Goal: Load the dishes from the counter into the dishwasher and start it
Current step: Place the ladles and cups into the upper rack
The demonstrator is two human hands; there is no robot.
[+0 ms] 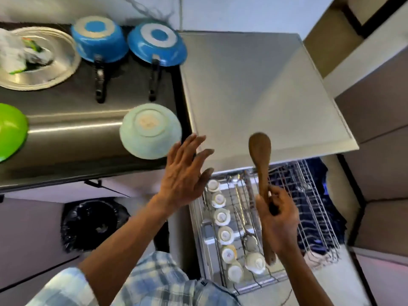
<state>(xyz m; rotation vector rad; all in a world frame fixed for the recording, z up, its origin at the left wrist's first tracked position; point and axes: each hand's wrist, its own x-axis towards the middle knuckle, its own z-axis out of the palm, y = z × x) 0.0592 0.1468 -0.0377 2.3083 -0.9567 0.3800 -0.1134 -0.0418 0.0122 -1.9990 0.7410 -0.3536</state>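
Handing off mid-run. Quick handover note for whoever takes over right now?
Left hand: open, hovering beside the upturned pale blue bowl at the counter edge.
Right hand: grips the wooden spoon above the pulled-out rack.
Done: cups and metal utensils in the rack.
To do: spoon, bowl, two blue pans, green dish, steel plates; then start the dishwasher.

Bright, even indoor light. A diagonal shadow crosses the dishwasher top [254,85]; glare streaks the steel counter [77,127]. My left hand [183,180] and the pale bowl [151,131] smear with motion; the wooden spoon [260,149] in my right hand [278,219] looks sharper. Edges bend.
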